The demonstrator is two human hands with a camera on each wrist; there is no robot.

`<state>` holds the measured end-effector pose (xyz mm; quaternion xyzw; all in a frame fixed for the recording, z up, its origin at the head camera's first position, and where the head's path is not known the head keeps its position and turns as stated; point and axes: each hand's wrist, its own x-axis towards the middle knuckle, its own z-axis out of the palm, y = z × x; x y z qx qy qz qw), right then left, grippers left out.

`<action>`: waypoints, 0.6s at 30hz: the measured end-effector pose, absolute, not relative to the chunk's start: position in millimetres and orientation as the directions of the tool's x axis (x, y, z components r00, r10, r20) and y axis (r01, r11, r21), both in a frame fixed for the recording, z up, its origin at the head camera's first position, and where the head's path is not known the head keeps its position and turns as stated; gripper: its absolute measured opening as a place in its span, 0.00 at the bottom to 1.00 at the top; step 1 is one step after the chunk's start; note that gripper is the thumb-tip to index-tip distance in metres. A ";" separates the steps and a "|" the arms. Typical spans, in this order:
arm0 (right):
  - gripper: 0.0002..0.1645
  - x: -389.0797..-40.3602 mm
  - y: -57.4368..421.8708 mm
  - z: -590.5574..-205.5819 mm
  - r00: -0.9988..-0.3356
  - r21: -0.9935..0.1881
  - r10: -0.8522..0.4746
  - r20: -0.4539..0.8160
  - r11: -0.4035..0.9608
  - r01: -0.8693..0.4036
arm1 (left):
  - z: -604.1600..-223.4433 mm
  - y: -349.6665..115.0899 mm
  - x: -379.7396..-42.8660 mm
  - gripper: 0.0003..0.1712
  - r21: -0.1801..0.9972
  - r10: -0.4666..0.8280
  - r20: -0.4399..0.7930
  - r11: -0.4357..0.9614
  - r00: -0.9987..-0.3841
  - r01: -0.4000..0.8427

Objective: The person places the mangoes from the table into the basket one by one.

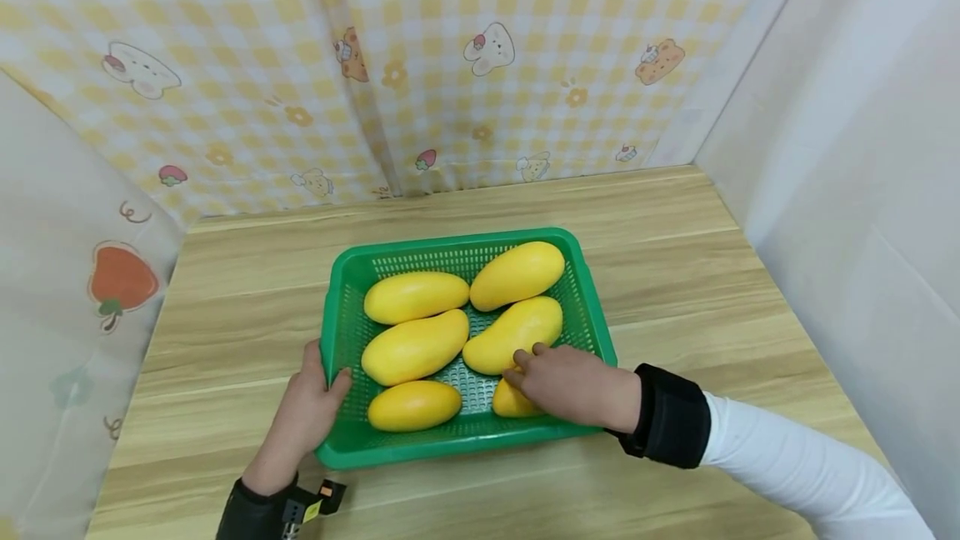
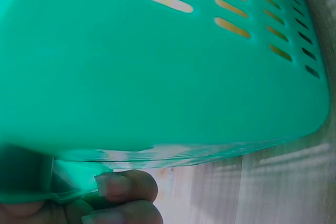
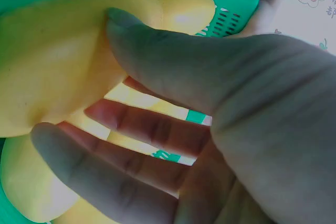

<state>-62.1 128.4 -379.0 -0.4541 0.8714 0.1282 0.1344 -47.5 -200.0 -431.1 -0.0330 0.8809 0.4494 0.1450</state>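
Note:
A green plastic basket (image 1: 480,442) with slotted walls holds several yellow mangoes, laid in two columns. My left hand (image 1: 303,407) grips its left rim, thumb over the edge and fingers outside; the left wrist view shows curled fingers (image 2: 126,187) under the rim. Inside the near right corner, my right hand (image 1: 570,386) holds a mango (image 1: 512,401), partly covered by that hand in the head view. The thumb (image 3: 152,51) lies on one side of this mango and the fingertips on the other. Just beyond is another mango (image 1: 517,333).
The basket stands on a wood-grain table (image 1: 675,273). A yellow checked curtain (image 1: 450,65) hangs behind it, with a white wall (image 1: 862,148) to the right and a printed white sheet (image 1: 67,215) to the left.

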 end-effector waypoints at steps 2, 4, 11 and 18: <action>0.21 -62.0 128.3 -378.7 -0.547 0.103 -0.758 -0.354 0.550 -0.829 | -431.2 -199.4 -47.2 0.31 0.780 0.072 -0.283 0.597 -0.956 -0.186; 0.21 -62.2 128.8 -378.3 -0.541 0.096 -0.764 -0.352 0.545 -0.833 | -430.8 -198.8 -46.5 0.30 0.778 0.067 -0.281 0.600 -0.957 -0.186; 0.22 -61.9 139.0 -369.7 -0.537 0.003 -0.776 -0.330 0.569 -0.823 | -431.2 -197.1 -46.9 0.30 0.772 0.077 -0.281 0.610 -0.956 -0.178; 0.26 -68.0 166.9 -349.2 -0.576 -0.106 -0.809 -0.113 0.587 -0.803 | -429.8 -197.3 -54.2 0.32 0.717 0.078 -0.252 0.684 -0.965 -0.133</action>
